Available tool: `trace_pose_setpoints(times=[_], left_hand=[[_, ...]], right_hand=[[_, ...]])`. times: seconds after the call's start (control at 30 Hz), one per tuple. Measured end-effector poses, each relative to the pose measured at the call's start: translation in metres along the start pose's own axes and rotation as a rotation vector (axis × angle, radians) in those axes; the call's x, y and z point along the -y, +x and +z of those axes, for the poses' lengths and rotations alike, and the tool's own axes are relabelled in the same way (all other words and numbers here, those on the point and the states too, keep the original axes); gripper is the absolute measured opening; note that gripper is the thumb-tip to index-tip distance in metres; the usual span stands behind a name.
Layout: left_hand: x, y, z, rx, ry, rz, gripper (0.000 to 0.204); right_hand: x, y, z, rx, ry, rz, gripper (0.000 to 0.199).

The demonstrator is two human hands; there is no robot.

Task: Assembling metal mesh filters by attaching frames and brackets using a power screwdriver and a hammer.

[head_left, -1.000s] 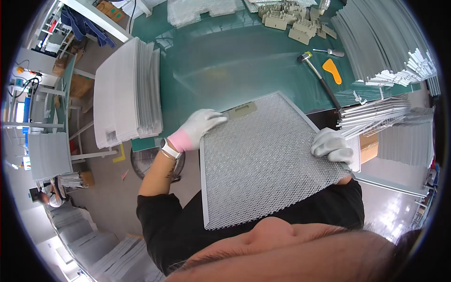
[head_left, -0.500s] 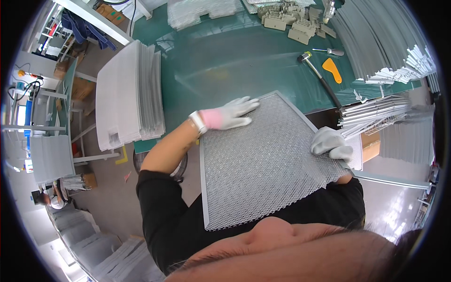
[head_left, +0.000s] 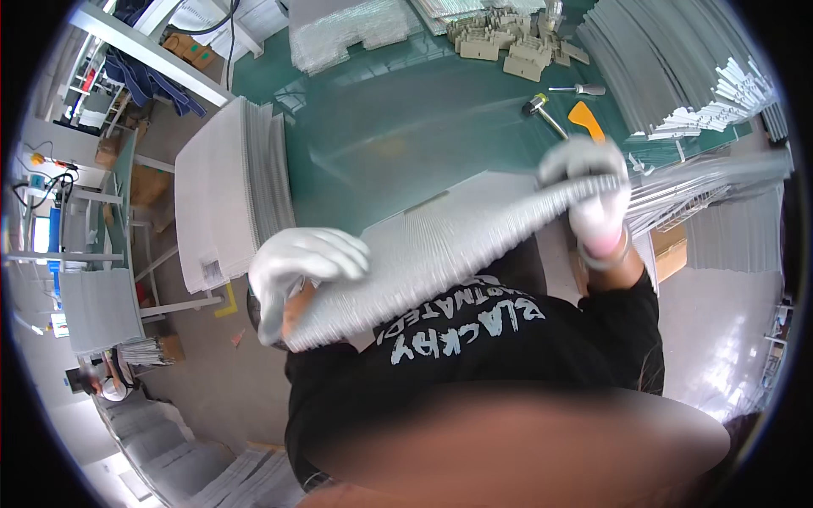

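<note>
A silvery metal mesh filter panel (head_left: pixel 440 241) is raised at a tilt in front of my body, its wavy unframed edge toward me. At its left end, my white-gloved left hand (head_left: pixel 312 267) is closed over the edge, the thumb underneath. My gloved right hand (head_left: pixel 593 186) curls around the right end and is slightly blurred. Part of the panel's far border lies over the green table (head_left: pixel 381 152). Beyond my right hand, a small hammer (head_left: pixel 544 113) and an orange scraper (head_left: pixel 585 120) rest on the table, both partly covered by that hand.
On the left stands a stack of pale panels (head_left: pixel 222 195). More thin grey sheets (head_left: pixel 669 68) are piled at the right. Beige plastic parts (head_left: pixel 508 42), a screwdriver (head_left: pixel 580 89) and bubble-wrapped pieces (head_left: pixel 347 30) lie at the back. Metal frame strips (head_left: pixel 703 190) jut out at the right.
The panel has gone from facing up to a steep tilt. My left hand has moved from its face to its left end; my right hand has risen with the right end.
</note>
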State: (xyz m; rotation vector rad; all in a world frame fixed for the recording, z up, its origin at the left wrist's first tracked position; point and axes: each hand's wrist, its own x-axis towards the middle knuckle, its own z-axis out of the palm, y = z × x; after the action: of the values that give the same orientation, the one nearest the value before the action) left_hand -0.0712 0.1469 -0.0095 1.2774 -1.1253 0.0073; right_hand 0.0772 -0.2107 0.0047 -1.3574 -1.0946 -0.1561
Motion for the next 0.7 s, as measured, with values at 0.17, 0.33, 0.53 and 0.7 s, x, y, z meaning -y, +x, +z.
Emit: trace_pose_setpoints(times=[0.17,0.33,0.53,0.7], left_hand=[[-0.007,0.002,0.039,-1.453,0.820,-0.042,0.018],[-0.003,0.031,0.036,-1.363,0.761,0.042,0.021],[-0.004,0.019,0.045,-1.068,0.802,0.101,0.019],[-0.002,0.016,0.047,-0.876,0.823,0.218,0.026]], right_hand=[[-0.006,0.070,0.021,-0.080,0.099,0.175,0.024],[-0.045,0.054,0.022,-0.315,0.114,0.229,0.011],[-0.051,0.038,0.013,-0.170,0.085,0.082,0.034],[-0.040,0.029,0.013,-0.052,0.347,-0.070,0.021]])
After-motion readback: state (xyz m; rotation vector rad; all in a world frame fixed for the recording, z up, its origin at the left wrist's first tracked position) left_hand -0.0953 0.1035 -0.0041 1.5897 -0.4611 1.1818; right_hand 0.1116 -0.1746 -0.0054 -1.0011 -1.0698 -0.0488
